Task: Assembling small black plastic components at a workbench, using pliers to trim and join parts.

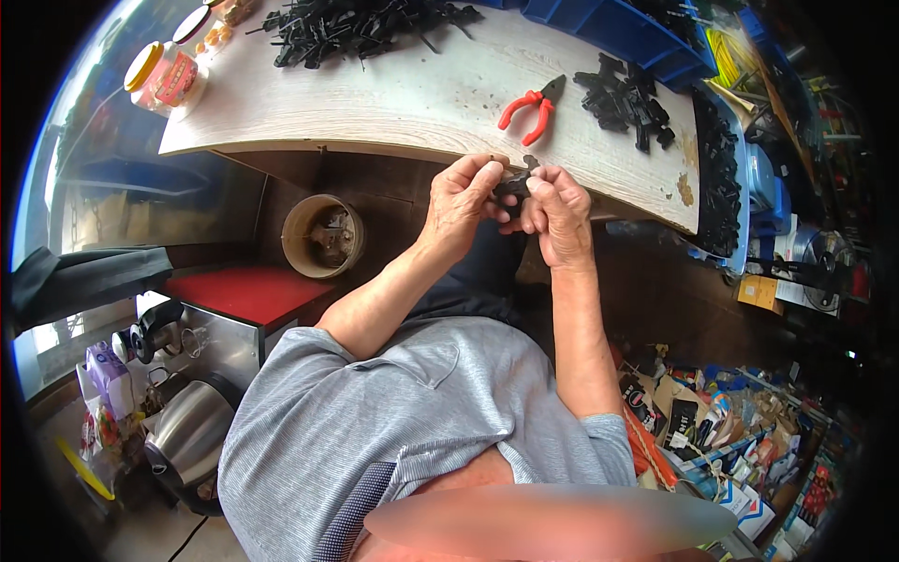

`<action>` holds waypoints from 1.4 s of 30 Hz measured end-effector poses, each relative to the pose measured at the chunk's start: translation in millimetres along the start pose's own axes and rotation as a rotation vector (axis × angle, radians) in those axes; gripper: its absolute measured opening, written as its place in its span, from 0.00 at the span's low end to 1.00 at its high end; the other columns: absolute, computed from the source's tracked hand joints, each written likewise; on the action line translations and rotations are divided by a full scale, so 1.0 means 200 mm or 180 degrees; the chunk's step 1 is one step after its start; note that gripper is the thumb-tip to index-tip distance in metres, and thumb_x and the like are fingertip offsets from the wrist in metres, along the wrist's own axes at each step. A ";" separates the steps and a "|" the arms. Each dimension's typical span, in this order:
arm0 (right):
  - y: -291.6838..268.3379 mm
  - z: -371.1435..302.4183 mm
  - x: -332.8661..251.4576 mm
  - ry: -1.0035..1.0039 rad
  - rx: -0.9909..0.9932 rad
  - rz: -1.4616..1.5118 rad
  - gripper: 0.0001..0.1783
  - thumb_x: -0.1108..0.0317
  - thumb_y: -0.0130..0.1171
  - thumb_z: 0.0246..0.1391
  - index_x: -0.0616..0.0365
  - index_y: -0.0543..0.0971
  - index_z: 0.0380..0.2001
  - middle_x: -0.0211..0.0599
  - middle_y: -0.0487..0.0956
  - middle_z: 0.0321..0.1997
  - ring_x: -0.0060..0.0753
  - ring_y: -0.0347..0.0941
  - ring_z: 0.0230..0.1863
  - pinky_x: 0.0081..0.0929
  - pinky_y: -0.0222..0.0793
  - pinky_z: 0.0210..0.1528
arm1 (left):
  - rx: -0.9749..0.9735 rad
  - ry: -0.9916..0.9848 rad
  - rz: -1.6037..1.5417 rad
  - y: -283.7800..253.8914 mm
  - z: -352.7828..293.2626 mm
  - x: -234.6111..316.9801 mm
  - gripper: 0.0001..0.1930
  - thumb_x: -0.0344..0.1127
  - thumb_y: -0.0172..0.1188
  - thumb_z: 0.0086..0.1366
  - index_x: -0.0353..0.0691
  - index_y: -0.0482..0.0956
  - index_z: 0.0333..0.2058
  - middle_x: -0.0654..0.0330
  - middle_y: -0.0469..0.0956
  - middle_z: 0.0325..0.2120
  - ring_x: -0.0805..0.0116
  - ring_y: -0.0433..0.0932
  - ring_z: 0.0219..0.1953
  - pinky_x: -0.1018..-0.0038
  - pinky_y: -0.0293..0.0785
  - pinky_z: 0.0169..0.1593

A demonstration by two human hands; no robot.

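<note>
One small black plastic-looking part (512,185) sits at one o'clock from centre, pinched by the closed fingers of your bare left hand (459,200) and bare right hand (560,210), so hold both pinches light and even lest it slip.

Pale tabletop (412,108) is offering open lane left of red-handled pliers (535,97), toward large heap of black parts (351,33). Pliers are obstructing reach ahead of right hand (560,211); smaller black pile (623,98) and blue bin (599,36) are blocking beyond.
</note>
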State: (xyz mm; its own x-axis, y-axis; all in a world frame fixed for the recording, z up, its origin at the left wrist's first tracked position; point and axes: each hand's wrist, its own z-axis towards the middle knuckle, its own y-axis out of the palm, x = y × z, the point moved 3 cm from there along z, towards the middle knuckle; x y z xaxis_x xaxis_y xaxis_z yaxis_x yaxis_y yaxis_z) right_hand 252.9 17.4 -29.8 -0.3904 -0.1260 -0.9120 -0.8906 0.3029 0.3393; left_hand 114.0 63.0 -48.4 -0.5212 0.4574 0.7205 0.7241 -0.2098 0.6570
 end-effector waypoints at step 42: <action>0.23 -0.21 0.20 0.0272 0.0420 0.0114 0.08 0.65 0.53 0.60 0.57 0.69 0.32 0.25 0.66 0.17 0.16 0.59 0.13 0.25 0.71 0.14 | -0.0215 -0.0973 0.0723 -0.19 -0.18 -0.01 0.14 0.39 0.54 0.70 0.37 0.76 0.47 0.63 0.76 0.27 0.78 0.73 0.25 0.82 0.67 0.23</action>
State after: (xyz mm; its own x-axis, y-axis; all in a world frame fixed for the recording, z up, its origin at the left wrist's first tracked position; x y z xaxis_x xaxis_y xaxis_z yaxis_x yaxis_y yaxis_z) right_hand 186.2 -12.8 -41.5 -0.4448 -0.1911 -0.8750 -0.8395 0.4294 0.3330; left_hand 71.8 38.8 -66.8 -0.1849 0.6270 0.7567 0.7689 -0.3873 0.5088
